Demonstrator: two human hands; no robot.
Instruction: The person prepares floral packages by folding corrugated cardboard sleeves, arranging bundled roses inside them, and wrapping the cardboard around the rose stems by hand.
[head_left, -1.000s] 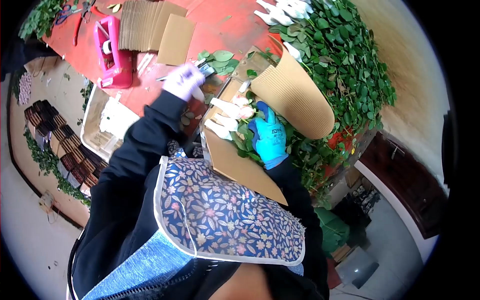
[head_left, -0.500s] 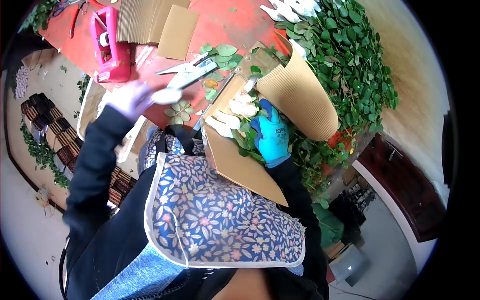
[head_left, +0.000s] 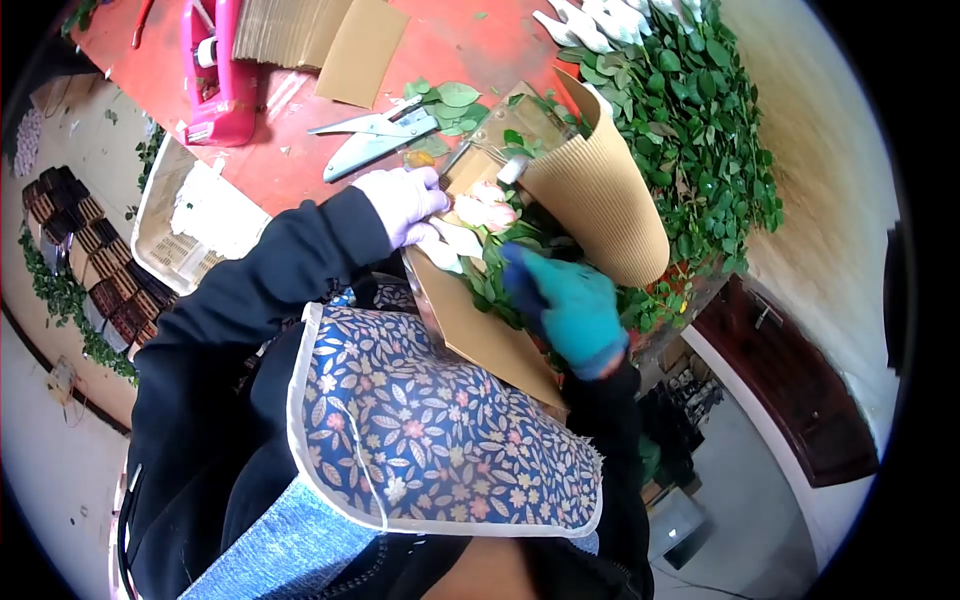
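Note:
My left hand, in a pale purple glove, is closed at the end of a white sleeve around a flower head. Beside it, pale pink roses lie bare with green leaves on a cardboard sheet. My right hand, in a blue-green glove, is over the stems and blurred; what its fingers do is unclear. A curved corrugated cardboard sheet stands just above it. On the red table, a silver hand tool lies above my left hand.
A pink tape dispenser and stacked cardboard pieces are at the upper left. A plastic basket holds white material. Piled leafy stems with white-sleeved heads lie at the upper right.
My left hand has come back from the basket side to the roses, and the white sleeve it carried is gone. My right hand has shifted down and right. The view has tilted slightly.

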